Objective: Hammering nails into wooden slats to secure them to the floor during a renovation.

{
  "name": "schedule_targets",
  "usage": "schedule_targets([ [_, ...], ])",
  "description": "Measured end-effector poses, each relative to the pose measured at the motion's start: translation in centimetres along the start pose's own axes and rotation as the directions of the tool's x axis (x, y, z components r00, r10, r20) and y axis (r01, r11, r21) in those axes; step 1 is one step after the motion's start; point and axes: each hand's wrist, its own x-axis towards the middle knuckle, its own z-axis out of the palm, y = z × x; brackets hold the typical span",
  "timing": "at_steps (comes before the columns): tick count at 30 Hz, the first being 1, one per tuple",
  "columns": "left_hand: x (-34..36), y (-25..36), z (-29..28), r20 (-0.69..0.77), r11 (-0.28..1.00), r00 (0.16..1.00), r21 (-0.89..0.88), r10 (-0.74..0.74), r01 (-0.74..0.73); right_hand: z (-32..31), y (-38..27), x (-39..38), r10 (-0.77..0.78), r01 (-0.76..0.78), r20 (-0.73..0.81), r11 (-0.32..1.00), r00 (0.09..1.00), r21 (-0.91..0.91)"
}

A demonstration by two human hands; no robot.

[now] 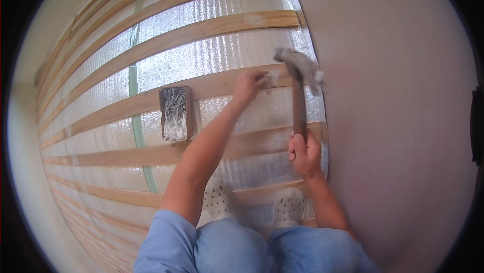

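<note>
My right hand (306,156) is closed round the wooden handle of a claw hammer (299,104). The hammer stands upright in the view, and its metal head is smeared by motion above a wooden batten (212,85). Just left of the head, my left hand (246,86) rests at that same batten with thumb and fingers pinched together. Beside its fingertips is a small whitish spot on the wood; what the fingers hold is too small to make out. An open cardboard box (189,117) of metal nails or screws and white plastic plugs sits left of my left forearm.
Parallel wooden battens (201,28) run across silvery foil insulation (171,64), with green tape (133,79) crossing beneath them. A plain wall (393,122) rises along the right edge. My feet, in pale perforated clogs (290,205), are on the floor close below the hands.
</note>
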Motion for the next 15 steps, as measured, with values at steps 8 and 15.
schedule_targets([
  [8,-1.1,-0.4,-6.6,0.139,0.958,0.990,0.282,0.014,-0.053,-1.3,3.7,1.9,-0.617,0.610,-0.072,0.787,0.784,-0.093],
  [15,-2.2,-2.6,-7.0,0.159,0.960,0.987,0.272,0.025,-0.068,0.5,0.8,2.2,0.045,-0.045,-0.007,0.999,0.999,-0.027],
])
